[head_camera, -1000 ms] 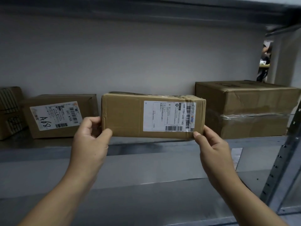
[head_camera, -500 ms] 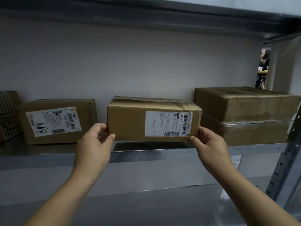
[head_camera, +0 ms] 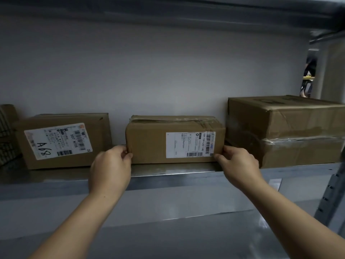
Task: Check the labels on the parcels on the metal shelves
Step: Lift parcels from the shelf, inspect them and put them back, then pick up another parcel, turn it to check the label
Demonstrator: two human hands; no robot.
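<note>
A brown cardboard parcel point(head_camera: 147, 144) stands on the metal shelf point(head_camera: 168, 169) in the middle, its white label point(head_camera: 190, 144) facing me. My left hand point(head_camera: 111, 167) grips its lower left corner, thumb on the front face. At the lower right corner my right hand point(head_camera: 239, 165) pinches the box in the same way. To the left sits another parcel point(head_camera: 97, 143) whose label point(head_camera: 57, 141) bears a handwritten "A68". A larger taped box point(head_camera: 287, 131) stands to the right, no label visible on it.
A wall closes the shelf at the back. A shelf board runs overhead point(head_camera: 168, 8). A perforated upright post point(head_camera: 330, 195) rises at the right. Part of another carton point(head_camera: 6, 135) shows at the far left edge. A person point(head_camera: 309, 75) stands far off at right.
The middle parcel went from held up in front of the shelf down and back onto the shelf. Both hands followed it and still hold its lower corners.
</note>
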